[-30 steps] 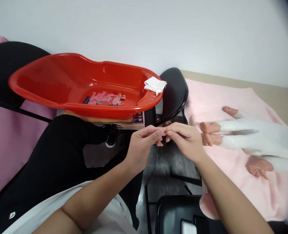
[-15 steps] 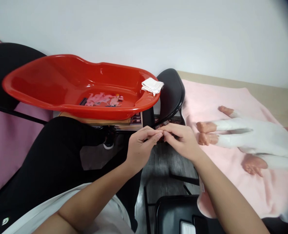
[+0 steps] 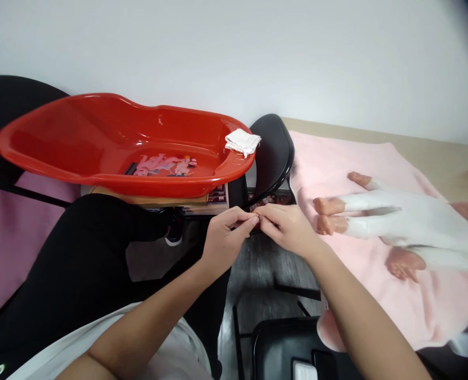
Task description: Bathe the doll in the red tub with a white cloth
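Observation:
My left hand [image 3: 225, 240] and my right hand [image 3: 288, 228] meet fingertip to fingertip over the floor in front of me. Both are curled into a pinch; whatever sits between the fingertips is too small to make out. A doll [image 3: 400, 224] in white clothes lies on a pink blanket [image 3: 336, 174] just right of my right hand, its feet pointing at it. A red plastic baby tub [image 3: 111, 145] stands to the left, with a folded white cloth [image 3: 241, 141] on its rim.
The tub rests on a stack of books or boards [image 3: 186, 201] beside a black chair [image 3: 271, 153]. Another black chair [image 3: 281, 343] stands below my arms. My black-clad leg [image 3: 87, 253] fills the lower left. A white wall runs behind.
The view has drifted right and slightly up, so everything sits a little further left. My hands stay joined at the fingertips, with only small finger movements.

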Available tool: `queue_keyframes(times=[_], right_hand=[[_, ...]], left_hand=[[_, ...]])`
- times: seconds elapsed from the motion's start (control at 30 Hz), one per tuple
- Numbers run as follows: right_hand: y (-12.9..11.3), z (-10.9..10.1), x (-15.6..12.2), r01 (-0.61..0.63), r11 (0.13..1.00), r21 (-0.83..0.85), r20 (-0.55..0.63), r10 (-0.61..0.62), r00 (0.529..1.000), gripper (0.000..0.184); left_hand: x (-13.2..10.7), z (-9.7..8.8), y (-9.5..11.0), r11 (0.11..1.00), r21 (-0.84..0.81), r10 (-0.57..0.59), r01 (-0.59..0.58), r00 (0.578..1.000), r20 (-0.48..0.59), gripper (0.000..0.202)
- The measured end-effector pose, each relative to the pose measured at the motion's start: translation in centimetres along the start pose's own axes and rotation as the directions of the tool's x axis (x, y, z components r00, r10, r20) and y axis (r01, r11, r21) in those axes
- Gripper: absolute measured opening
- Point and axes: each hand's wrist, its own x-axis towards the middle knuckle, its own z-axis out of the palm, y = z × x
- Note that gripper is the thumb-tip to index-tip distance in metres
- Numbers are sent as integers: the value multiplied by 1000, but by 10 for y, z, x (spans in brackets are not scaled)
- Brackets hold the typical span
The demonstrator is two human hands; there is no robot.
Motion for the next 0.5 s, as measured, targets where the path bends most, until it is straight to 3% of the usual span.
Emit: queue_keyframes(times=[0.23, 0.5], right_hand=[[6, 0, 0, -33, 995, 90, -10, 34, 999, 21], [2, 1, 3, -53, 998, 45, -115, 58, 992, 20]], left_hand=[[-1, 1, -4, 968, -114, -218, 224, 974, 60, 19], [-1, 9, -5, 949, -217, -216, 227, 974, 76, 22]])
